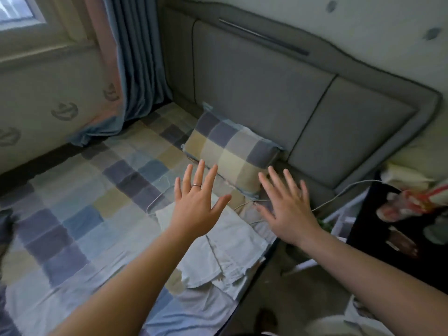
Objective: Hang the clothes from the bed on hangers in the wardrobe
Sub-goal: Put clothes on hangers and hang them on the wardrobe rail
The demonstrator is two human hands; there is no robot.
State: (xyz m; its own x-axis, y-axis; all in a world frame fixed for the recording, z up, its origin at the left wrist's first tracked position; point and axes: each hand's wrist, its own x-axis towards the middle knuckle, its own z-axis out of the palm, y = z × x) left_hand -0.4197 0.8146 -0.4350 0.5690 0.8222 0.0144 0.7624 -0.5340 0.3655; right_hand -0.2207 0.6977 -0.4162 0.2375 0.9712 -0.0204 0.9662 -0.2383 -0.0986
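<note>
So, nearest to me my two forearms reach out over the bed, and neither hand holds anything. My left hand, the one with the ring, hovers palm down with all its fingers straight and spread wide. My right hand does the same just beside it, fingers fanned apart, out near the edge of the mattress. Whether either palm touches anything I cannot tell; both look to be in the air.

Under my left wrist lies the pale garment, loosely folded in a few layers at the edge of the checked sheet. Just beyond it a thin wire hanger lies on the sheet, part of it tucked beneath the cloth. A white cable trails in from the right towards the same spot.

Further off, the checked pillow leans against the grey padded headboard, and the blue curtain hangs in the corner to the left.

As I judge it, the job has hardly begun: the garment is on the bed, not on the hanger, and nothing is picked up. The wardrobe is nowhere in view. Nearly everything is left to do: take up the cloth, work the hanger into it, carry it over and hang it.
</note>
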